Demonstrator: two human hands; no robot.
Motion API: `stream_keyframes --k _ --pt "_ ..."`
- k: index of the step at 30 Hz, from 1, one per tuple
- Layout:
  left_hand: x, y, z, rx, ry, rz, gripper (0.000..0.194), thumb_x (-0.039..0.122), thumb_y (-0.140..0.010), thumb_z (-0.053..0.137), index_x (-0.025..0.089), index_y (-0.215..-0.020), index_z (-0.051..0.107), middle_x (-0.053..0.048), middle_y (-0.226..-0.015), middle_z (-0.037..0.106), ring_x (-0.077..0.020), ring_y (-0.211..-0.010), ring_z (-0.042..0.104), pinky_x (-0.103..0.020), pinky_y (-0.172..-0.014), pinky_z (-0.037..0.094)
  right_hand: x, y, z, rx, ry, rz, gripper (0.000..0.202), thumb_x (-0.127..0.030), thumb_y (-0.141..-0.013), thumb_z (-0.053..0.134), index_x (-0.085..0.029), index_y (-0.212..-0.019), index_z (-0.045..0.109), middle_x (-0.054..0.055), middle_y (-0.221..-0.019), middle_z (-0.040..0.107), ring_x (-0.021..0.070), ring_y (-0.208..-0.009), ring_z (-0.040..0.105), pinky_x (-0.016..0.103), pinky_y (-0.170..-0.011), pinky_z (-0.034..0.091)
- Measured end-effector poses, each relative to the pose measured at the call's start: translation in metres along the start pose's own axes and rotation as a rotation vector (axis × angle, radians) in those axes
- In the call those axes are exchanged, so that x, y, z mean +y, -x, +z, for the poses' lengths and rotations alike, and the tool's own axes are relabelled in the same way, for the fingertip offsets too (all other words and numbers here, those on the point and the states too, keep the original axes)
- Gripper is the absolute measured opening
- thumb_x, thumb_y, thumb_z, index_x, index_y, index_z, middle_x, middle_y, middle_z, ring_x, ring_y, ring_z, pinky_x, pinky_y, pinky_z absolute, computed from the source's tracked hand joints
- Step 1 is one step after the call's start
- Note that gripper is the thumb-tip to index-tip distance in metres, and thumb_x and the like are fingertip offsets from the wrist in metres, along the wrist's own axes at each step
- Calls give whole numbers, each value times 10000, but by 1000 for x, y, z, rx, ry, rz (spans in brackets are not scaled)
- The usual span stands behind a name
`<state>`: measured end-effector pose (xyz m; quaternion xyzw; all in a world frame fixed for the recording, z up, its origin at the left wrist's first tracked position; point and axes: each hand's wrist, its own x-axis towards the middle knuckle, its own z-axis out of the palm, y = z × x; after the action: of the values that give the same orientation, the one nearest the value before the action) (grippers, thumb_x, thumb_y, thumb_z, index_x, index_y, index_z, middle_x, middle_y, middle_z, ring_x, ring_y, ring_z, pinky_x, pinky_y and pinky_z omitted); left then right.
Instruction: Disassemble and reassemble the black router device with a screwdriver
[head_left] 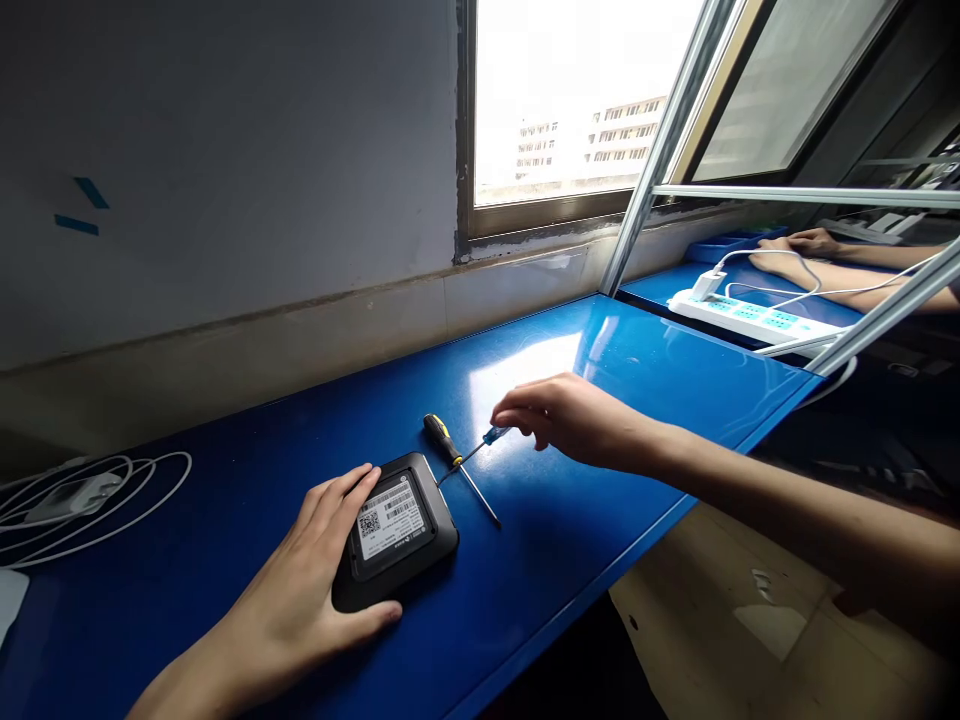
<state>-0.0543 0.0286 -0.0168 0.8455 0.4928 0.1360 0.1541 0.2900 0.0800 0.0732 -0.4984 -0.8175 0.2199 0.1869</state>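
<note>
A black box-shaped device point(431, 548) with a white printed label point(391, 520) lies on the blue table. My left hand point(311, 565) grips it from the left, fingers along the far edge and thumb at the near edge. In my right hand point(555, 415) is a screwdriver with a blue handle point(495, 434), held in closed fingers. Its thin shaft points down and left, and the tip meets the device's right side. Under that shaft, a black and yellow screwdriver point(441, 436) rests on the table.
A white adapter with coiled cable point(94, 492) sits at the left. At the back right are a metal frame point(651, 150), a white power strip point(757, 318) with cables, and another person's hands point(784, 255). The wall and window border the table's far side.
</note>
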Motion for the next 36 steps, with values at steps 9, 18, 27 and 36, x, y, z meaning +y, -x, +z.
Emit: stream_keyframes --k 9,18,27,36 --pt "1 2 -3 -18 22 -28 1054 486 -812 799 443 -1631 136 -66 -1647 348 -396 -1484 408 -610 -1122 506 43 24 33 -22 -226 73 396 -455 -1022 494 -159 -1048 755 29 -698 669 144 -619 631 258 -612 479" --pt "-2 1 -2 -36 20 -27 1069 467 -820 806 433 -1623 100 -87 -1655 306 -403 -1506 368 -646 -1164 444 43 15 45 -23 -249 50 393 -472 -1021 514 -161 -1010 756 40 -747 700 128 -604 597 256 -622 464" --pt "4 0 -6 -61 28 -18 1063 448 -829 804 406 -1628 105 -105 -1667 297 -408 -1517 348 -634 -1164 453 42 29 33 146 -319 107 434 -524 -1002 505 -167 -1015 752 38 -760 695 152 -643 627 285 -613 503" --pt "10 0 -7 -52 51 -37 1112 514 -802 812 403 -1651 102 -78 -1681 314 -393 -1525 350 -606 -1158 471 85 40 21 345 -156 300 448 -610 -937 559 -198 -1047 699 103 -976 774 240 -833 720 393 -759 592"
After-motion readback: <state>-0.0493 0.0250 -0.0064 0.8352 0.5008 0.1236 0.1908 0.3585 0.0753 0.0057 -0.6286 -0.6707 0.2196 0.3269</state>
